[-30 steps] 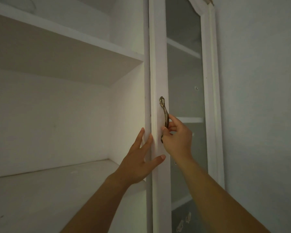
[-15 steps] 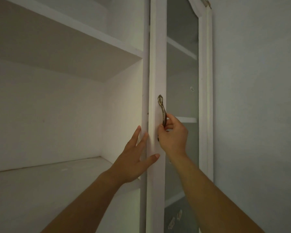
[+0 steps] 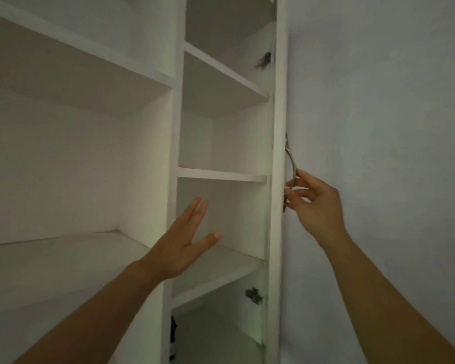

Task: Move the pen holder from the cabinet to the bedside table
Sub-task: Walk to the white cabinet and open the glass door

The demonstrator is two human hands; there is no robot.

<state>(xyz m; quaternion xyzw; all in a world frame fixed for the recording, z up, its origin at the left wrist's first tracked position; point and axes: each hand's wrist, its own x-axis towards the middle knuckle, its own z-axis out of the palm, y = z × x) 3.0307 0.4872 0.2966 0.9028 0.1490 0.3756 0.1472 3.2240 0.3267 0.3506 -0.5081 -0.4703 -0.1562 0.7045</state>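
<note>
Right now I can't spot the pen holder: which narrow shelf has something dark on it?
The lowest narrow shelf, below the left hand: a dark object at its left edge.

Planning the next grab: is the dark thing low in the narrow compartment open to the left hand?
Probably yes: the door stands swung open and nothing blocks the dark object below the left hand.

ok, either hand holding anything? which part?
Right hand holds the door handle, fingers curled round its lower part; the door is swung open. Left hand is open, holding nothing.
</note>
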